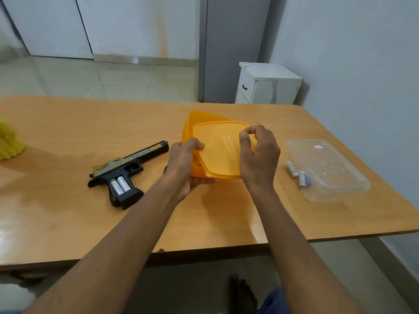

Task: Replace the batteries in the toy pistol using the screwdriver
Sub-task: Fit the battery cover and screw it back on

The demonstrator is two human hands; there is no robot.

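An orange plastic box (192, 132) is held tilted above the wooden table (68, 123), with its matching orange lid (221, 148) lying askew over the opening. The contents of the box are hidden by the lid and cannot be determined. The left hand (183, 164) is curled around the near left side of the box, thumb on top at the lid edge and fingers underneath. The right hand (259, 155) is placed on the right edge of the lid, with thumb and forefinger pinched at the far right corner.

The toy pistol (127, 171) is laid flat on the table to the left of the box, barrel pointing away and to the right. Its grip compartment is open, and two silver batteries (120, 185) are seated in it side by side.

A clear plastic container (328, 168) is set on the table at the right. Two loose batteries (297, 174) are positioned just beside its left wall, outside it. A yellow object (9, 141) is visible at the table's left edge.
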